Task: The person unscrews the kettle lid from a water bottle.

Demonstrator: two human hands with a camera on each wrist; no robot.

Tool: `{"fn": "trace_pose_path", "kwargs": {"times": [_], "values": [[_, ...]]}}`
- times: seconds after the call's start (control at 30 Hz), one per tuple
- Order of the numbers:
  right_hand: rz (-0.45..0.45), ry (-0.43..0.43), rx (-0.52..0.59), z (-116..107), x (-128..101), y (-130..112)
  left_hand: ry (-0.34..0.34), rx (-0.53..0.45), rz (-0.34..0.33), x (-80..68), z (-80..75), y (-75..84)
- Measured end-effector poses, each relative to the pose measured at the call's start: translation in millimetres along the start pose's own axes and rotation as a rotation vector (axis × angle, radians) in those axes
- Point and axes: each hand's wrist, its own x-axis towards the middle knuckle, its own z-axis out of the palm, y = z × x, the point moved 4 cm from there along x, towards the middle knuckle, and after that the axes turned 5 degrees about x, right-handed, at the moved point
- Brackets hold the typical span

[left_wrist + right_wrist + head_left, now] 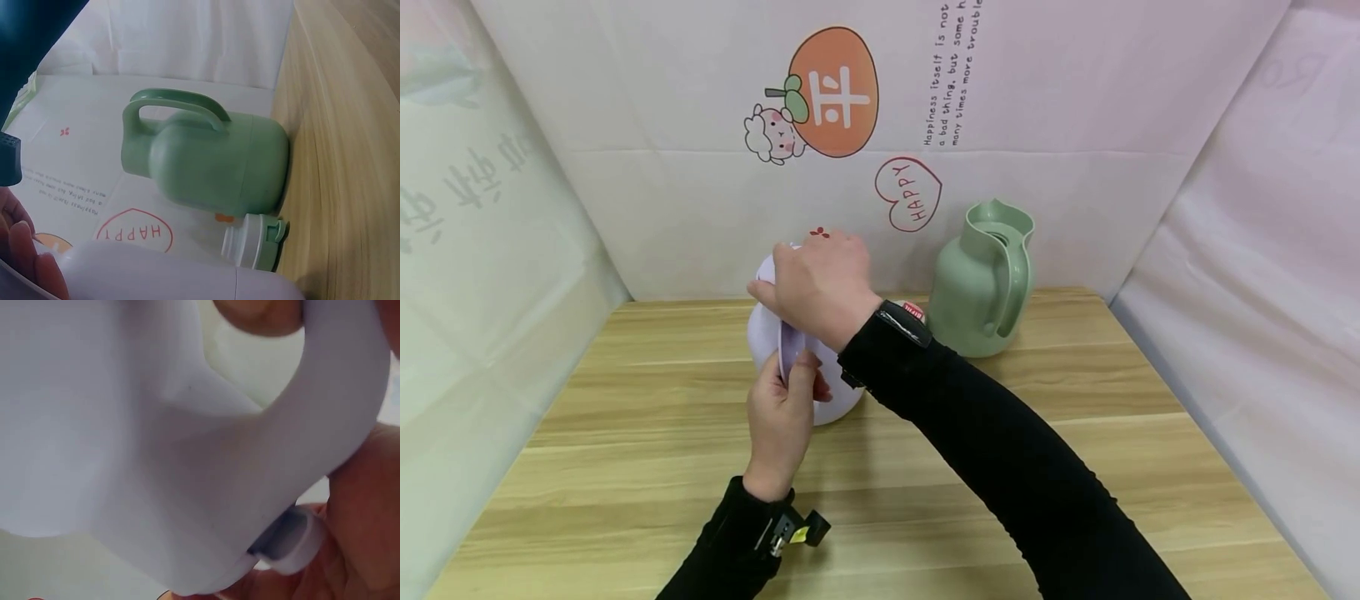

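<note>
A lavender vacuum jug stands upright on the table, its handle facing me. My left hand grips the lower part of that handle, with the thumb along its side. Over the jug's top lies my right hand, its fingers curled round the stopper and hiding most of it. Close up in the right wrist view, a small lever tab sticks out at the top of the jug, with fingers around it.
A green vacuum jug stands to the right, near the back wall. Between the two jugs, a white and green stopper sits on the wooden table. Printed cloth hangs behind and at both sides.
</note>
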Motion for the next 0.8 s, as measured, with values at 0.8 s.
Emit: {"fn": "trace_pose_path", "kwargs": {"times": [0.8], "values": [[-0.006, 0.051, -0.01, 6.2, 1.2, 1.4, -0.097, 0.071, 0.066, 5.1, 1.4, -1.4]]}}
